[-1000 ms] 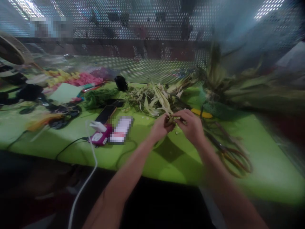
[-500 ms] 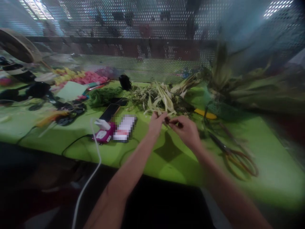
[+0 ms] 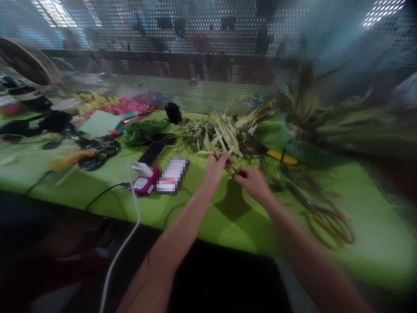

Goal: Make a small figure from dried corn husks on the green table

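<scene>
My left hand (image 3: 215, 169) is closed at the near end of some pale, dry leaf strips (image 3: 226, 138) that look like husk. They fan out behind its fingers. To the right and slightly nearer, my right hand (image 3: 253, 180) is closed in a pinch. A thin dark strand (image 3: 232, 168) spans the small gap between both hands, its ends hidden by the fingers. More dried stems and leaves (image 3: 195, 130) lie in a heap just beyond.
Scissors with yellow-orange handles (image 3: 329, 224) and a yellow-handled tool (image 3: 282, 157) lie at right, near a large leafy bundle (image 3: 339, 117). At left are a phone with a lit screen (image 3: 172, 174), a purple power adapter (image 3: 143, 184), a dark phone (image 3: 152, 153) and green fibre (image 3: 143, 130).
My right hand has drawn slightly away from the left and toward me, so the thin strand between them shows more. My left hand stays nearly in place at the pale strips.
</scene>
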Demonstrator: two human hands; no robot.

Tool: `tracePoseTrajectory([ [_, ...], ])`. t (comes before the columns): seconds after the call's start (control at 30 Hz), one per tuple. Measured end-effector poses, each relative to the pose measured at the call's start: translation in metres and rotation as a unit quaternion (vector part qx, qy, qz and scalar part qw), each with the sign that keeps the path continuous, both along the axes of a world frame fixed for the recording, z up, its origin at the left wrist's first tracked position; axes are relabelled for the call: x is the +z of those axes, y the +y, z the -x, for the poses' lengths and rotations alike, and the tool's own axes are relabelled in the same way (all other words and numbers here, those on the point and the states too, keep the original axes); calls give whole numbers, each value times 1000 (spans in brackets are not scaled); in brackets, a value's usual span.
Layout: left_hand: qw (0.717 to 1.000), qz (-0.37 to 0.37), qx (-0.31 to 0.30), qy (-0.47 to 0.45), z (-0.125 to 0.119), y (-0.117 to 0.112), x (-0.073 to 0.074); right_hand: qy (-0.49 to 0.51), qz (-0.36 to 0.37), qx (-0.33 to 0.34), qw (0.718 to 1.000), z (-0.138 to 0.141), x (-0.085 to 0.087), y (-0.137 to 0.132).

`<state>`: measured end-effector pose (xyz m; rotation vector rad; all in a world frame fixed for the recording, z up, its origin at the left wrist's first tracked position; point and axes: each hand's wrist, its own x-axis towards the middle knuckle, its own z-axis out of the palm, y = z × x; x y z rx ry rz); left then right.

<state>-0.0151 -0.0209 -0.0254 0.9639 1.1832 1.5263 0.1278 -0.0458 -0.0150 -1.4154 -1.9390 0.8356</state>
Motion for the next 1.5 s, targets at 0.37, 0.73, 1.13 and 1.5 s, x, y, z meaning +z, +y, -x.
tracePoseTrajectory([
  [0.37,996,22,-52,69,11,0,1,-13,-27,16,999,-4,9,-3],
  [0.73,995,36,-50,-73,20,4,6,-165,-13,40,985,-14,9,4],
  [1.13,967,54,-249,-6,8,-9,13,166,59,-38,984,-18,13,14],
  [1.5,967,109,-229,-31,1,-13,14,282,54,-136,948,-16,7,17],
])
